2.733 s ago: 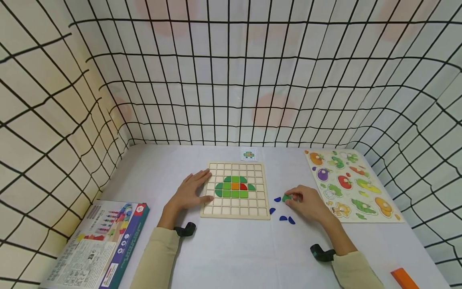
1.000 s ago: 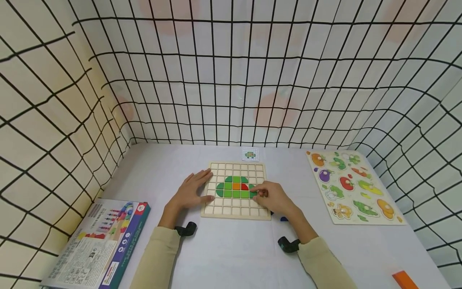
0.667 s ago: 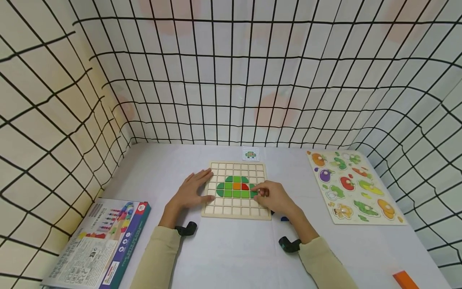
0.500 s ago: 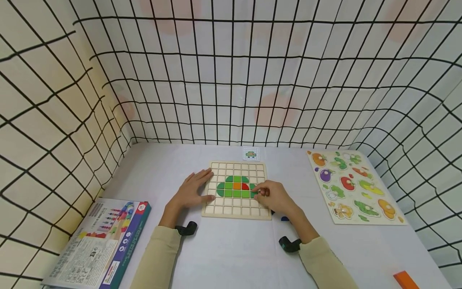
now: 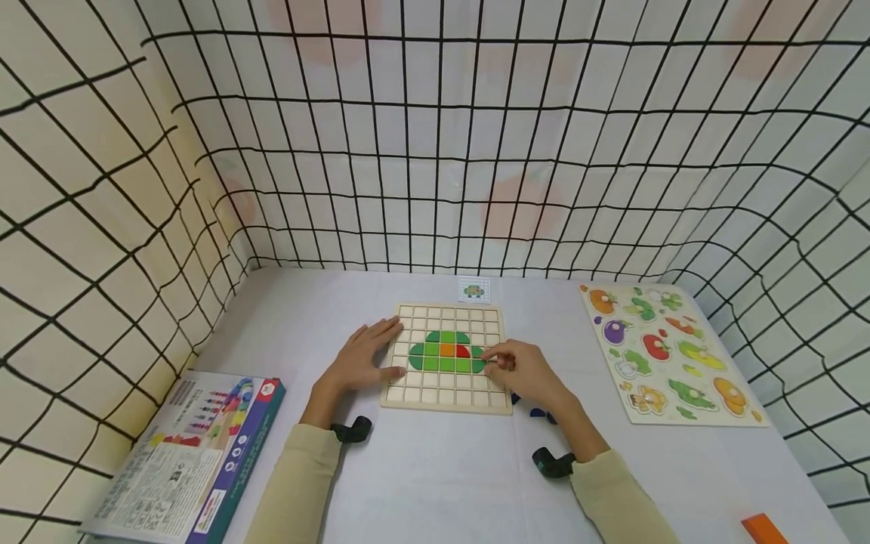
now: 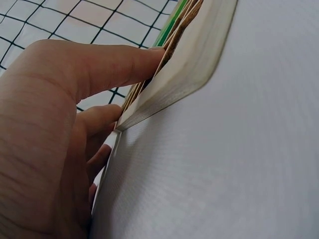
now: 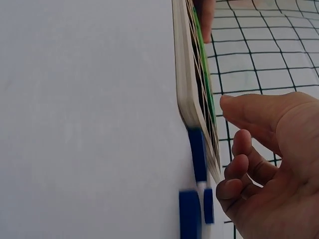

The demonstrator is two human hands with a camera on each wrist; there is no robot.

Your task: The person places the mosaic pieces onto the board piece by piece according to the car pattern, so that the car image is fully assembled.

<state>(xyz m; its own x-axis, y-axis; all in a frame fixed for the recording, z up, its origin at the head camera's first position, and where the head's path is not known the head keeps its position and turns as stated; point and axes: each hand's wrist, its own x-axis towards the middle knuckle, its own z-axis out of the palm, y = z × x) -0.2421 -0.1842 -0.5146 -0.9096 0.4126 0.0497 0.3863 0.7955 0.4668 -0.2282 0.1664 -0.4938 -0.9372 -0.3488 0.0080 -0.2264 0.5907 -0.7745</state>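
A wooden grid board (image 5: 445,397) lies on the white table, with green, orange and red pieces (image 5: 442,351) set into its cells. My left hand (image 5: 360,359) rests along the board's left side, its thumb on the grid and its fingers spread at the edge. At the right end of the pattern, my right hand (image 5: 530,370) is just beside a dark green rounded piece (image 5: 478,364), index fingertip right at it. In the right wrist view nothing shows between that hand's thumb and loosely bent fingers. Several blue half-round pieces (image 5: 538,412) lie near the board's right corner, partly hidden by the hand.
A small pattern card (image 5: 473,290) lies behind the board. To the right is a vegetable puzzle board (image 5: 669,355), with an orange block (image 5: 763,529) at front right. A printed box (image 5: 197,453) sits at the left. Black netting (image 5: 435,159) surrounds the table.
My right hand has carried a green piece from beside the blue pieces to the board's right cells, then drawn slightly back to the right. My left hand has stayed put.
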